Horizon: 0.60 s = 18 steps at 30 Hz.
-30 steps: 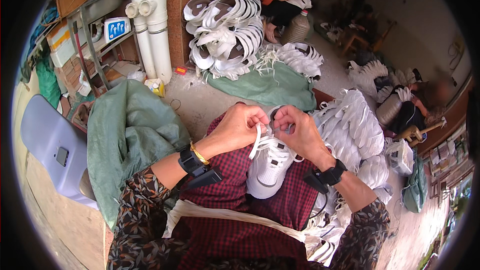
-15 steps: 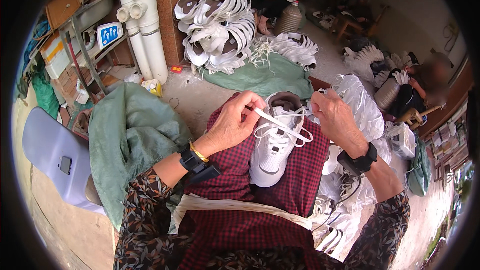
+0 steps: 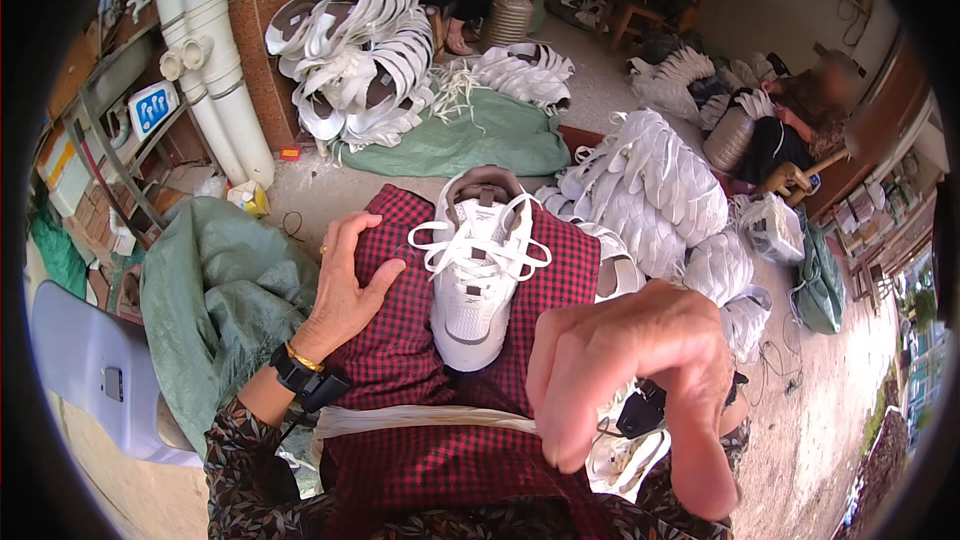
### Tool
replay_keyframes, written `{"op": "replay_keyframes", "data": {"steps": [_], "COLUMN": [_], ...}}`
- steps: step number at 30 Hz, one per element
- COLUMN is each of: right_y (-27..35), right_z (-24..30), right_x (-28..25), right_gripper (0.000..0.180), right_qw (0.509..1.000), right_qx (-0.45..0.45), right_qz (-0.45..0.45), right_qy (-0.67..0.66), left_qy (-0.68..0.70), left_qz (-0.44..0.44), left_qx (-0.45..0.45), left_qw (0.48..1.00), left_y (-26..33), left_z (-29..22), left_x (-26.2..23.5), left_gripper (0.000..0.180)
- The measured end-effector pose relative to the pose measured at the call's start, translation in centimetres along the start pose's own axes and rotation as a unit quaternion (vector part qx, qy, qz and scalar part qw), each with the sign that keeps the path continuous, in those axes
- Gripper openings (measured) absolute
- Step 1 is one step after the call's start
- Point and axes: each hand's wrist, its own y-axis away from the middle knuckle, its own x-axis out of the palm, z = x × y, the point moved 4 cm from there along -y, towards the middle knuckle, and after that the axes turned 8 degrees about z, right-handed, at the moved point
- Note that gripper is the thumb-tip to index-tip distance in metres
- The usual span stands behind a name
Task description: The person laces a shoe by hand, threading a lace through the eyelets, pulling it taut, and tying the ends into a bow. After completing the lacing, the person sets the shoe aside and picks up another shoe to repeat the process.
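Observation:
A white lace-up sneaker (image 3: 477, 275) lies on my lap, on the red-and-black checked apron (image 3: 395, 360), with its toe toward me. Its white shoelace (image 3: 478, 240) forms a bow, one loop out to each side. Left of the shoe, my left hand (image 3: 350, 285) is open over the apron, fingers and thumb apart, not touching the shoe. My right hand (image 3: 640, 370) looms large and close, raised on the near right. Its fingers bend downward with a gap between them, and nothing shows in them. It hides part of the white pieces behind.
Stacks of white shoe uppers (image 3: 650, 180) lie to the right, and more (image 3: 360, 60) stand beyond a green sack (image 3: 460, 135). Another green sack (image 3: 215, 280) and a lilac chair (image 3: 95, 370) are at left. Two people sit farther off, near large plastic bottles (image 3: 505, 15).
Both hands have let go of the shoelace, which now lies in a bow. My left hand has drawn back leftward; my right has come up close to the camera. The view has shifted.

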Motion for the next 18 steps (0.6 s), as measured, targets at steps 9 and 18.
{"op": "replay_keyframes", "data": {"steps": [9, 18], "right_y": [0.9, 3.1], "right_z": [2.1, 4.5], "right_x": [1.9, 3.4], "right_gripper": [0.036, 0.026], "right_qw": [0.95, 0.955], "right_qx": [-0.135, -0.144], "right_qz": [-0.248, -0.233], "right_qy": [0.132, 0.117], "left_qy": [-0.053, -0.063], "left_qz": [0.021, 0.011], "left_qx": [-0.008, 0.02], "left_qw": [0.998, 0.998], "left_y": [0.3, 0.7], "left_z": [1.7, 0.9], "left_x": [0.8, 0.8], "left_gripper": [0.045, 0.048]}}
